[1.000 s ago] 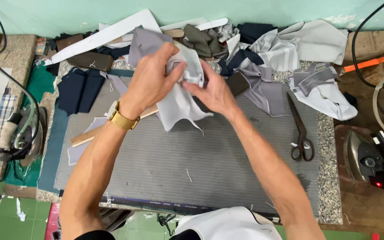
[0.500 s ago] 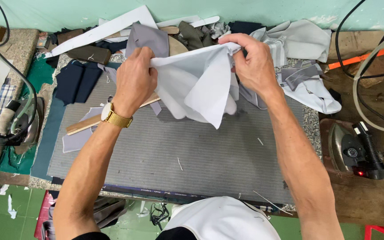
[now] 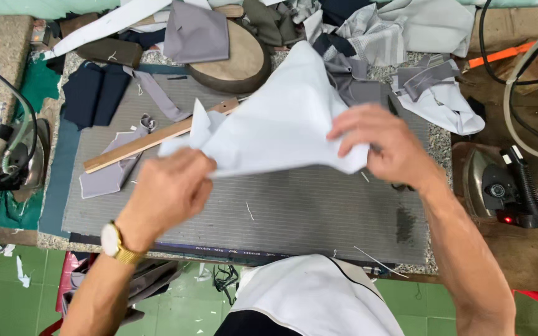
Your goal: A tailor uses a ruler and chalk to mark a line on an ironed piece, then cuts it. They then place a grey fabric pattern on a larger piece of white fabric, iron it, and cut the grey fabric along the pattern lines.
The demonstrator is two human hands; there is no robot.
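Observation:
A pale blue-white fabric piece (image 3: 281,121) is stretched between both hands above a grey ribbed pressing mat (image 3: 269,211). My left hand (image 3: 169,190), with a gold watch on its wrist, pinches the fabric's lower left edge. My right hand (image 3: 387,146) grips the fabric's right edge. The cloth rises to a peak in the middle and hides part of a wooden stick (image 3: 138,146) lying on the mat.
An iron (image 3: 505,186) sits at the right, another iron (image 3: 7,162) at the left. A round wooden block (image 3: 235,62), dark navy pieces (image 3: 94,93) and several grey and white fabric scraps (image 3: 431,87) crowd the back. Cables run along the right side.
The fabric has come down from chest height toward me and is spread wider. My left hand dropped low and left; my right hand moved down and right. The view shifted closer.

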